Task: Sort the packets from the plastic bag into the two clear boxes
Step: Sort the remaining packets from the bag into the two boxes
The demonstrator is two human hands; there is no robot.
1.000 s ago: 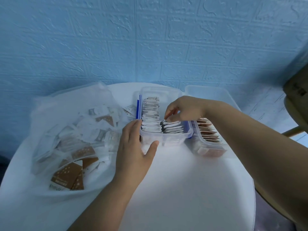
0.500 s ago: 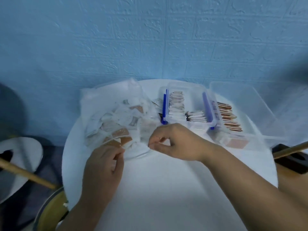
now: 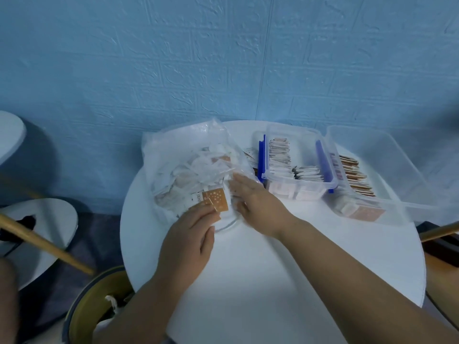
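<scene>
A crumpled clear plastic bag [image 3: 183, 155] full of white and brown packets lies on the left of the round white table [image 3: 273, 269]. My left hand [image 3: 188, 242] grips the bag's near edge, its fingertips beside a brown dotted packet [image 3: 216, 200]. My right hand [image 3: 258, 207] reaches into the bag's mouth with straight fingers and holds nothing. To the right stands a clear box with blue clips [image 3: 300, 192] holding rows of white packets. Next to it, a second clear box [image 3: 387, 214] holds brown packets.
A few loose packets [image 3: 249, 155] lie between the bag and the clipped box. A clear lid [image 3: 367, 147] stands behind the right box. A yellow-rimmed bin [image 3: 94, 306], a wooden pole [image 3: 42, 242] and a white stool [image 3: 49, 219] are at the left, below the table.
My right hand left the clipped box, crossed to the bag and straightened its fingers into the bag's mouth. My left hand moved from the box to the bag's near edge. The camera turned left.
</scene>
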